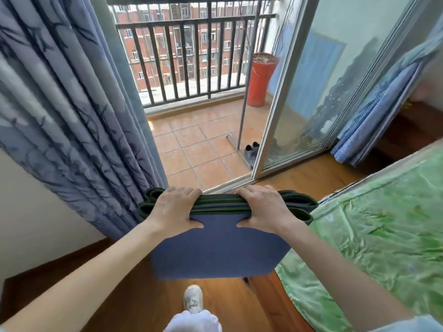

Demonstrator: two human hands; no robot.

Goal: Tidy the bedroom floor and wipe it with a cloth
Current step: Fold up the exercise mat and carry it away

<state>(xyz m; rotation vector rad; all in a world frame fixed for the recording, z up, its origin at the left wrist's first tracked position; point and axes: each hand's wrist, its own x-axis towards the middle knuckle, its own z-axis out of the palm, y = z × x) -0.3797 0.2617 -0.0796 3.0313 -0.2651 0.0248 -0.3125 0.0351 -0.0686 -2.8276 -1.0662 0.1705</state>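
A folded blue mat with dark green edges is held upright in front of me above the wooden floor. My left hand grips its top edge on the left, fingers curled over the stacked folds, thumb on the near blue face. My right hand grips the same top edge on the right in the same way. The mat's lower edge hangs free above the floor. My shoe shows below it.
A bed with a green sheet fills the right. Blue-grey curtains hang on the left. An open glass door leads to a tiled balcony with a red pot, shoes and a railing.
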